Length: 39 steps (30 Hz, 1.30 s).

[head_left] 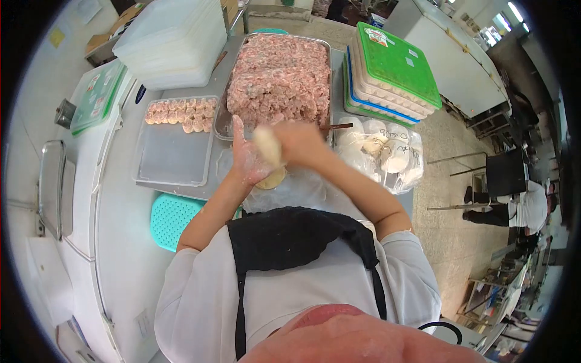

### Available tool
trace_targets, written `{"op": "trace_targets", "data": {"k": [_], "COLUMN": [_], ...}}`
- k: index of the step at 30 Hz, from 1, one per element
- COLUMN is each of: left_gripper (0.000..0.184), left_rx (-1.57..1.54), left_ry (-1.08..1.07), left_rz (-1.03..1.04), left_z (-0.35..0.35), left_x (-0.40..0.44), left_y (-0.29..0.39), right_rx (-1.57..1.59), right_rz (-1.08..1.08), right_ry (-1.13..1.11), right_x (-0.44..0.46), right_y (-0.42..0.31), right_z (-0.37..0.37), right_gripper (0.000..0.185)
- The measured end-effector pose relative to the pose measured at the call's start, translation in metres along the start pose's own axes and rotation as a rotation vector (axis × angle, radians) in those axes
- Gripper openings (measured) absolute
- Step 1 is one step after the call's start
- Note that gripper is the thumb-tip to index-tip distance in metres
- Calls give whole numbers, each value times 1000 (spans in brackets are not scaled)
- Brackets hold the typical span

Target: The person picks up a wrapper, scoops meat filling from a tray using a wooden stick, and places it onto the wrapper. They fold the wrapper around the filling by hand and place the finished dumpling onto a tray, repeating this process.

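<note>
My left hand, dusted with white, is raised with its thumb stretched up and its palm turned toward the right hand. Close beside it, my right hand is blurred and closed. A pale, smeared piece of dough shows between the two hands; the right fingers seem to be round it. Below them a round dough wrapper lies near clear plastic. Just beyond the hands stands a metal tray heaped with minced meat. A dark stick points out to the right of the right hand.
Left: a plastic tray with rows of filled dumplings, stacked white containers, a turquoise basket. Right: bagged dough balls and stacked boxes under a green lid. A person is farther off at the right.
</note>
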<state>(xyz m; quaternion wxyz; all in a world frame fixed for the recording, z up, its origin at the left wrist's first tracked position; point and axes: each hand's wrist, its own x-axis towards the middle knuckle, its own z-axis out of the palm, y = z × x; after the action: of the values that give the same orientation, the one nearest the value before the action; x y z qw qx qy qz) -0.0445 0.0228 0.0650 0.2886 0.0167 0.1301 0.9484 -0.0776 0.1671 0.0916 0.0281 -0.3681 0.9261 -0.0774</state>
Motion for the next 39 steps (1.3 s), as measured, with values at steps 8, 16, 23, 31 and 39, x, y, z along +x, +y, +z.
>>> {"op": "trace_targets", "data": {"k": [8,16,23,31,39], "left_gripper": [104,105,104,96,65], "left_rx": [-7,-48,-217,140,802], "left_ry": [60,109,100,144,469], "left_rz": [101,94,52,111,129], "left_z": [-7,-12,-23,-22,-119], "left_x": [-16,-23,-16,-40,-80], "left_y": [-4,-1,2,27,61], "right_rx": [362,584,140,94,239], "right_rz": [-120,-262,-194,148,81], "right_ry": [135,68,215,63,-76], "right_x": [19,15,10,12,-15], "right_y": [37,-16,-18,24,-2], "right_z": [9,33,26,35,17], "right_gripper": [36,30,37,35,32]}}
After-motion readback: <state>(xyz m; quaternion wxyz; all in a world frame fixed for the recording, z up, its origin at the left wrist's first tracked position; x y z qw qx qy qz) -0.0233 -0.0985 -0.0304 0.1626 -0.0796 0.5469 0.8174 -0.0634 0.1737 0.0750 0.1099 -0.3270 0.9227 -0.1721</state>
